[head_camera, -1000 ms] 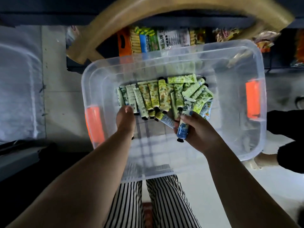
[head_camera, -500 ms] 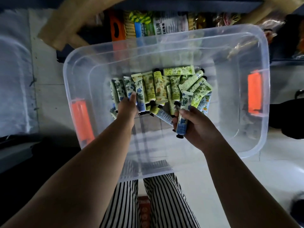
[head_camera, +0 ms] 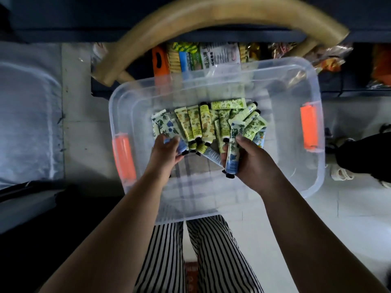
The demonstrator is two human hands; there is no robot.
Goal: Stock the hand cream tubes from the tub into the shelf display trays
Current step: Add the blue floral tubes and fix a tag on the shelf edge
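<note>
A clear plastic tub with orange handle clips sits over my lap. Several hand cream tubes, mostly yellow-green with floral prints and black caps, lie fanned across its far half. My right hand grips a blue-flowered tube upright, cap toward me. My left hand curls its fingers round another blue-printed tube at the left end of the fan.
Behind the tub a low dark shelf holds snack packets. A curved wooden arc crosses the top of the view. Striped trouser legs show below the tub. A person's dark-clad leg and sandal stand at the right.
My left hand went from reaching at the left tubes to closing round a blue-printed one and drawing it back. My right hand kept hold of its tube. The view shifted.
</note>
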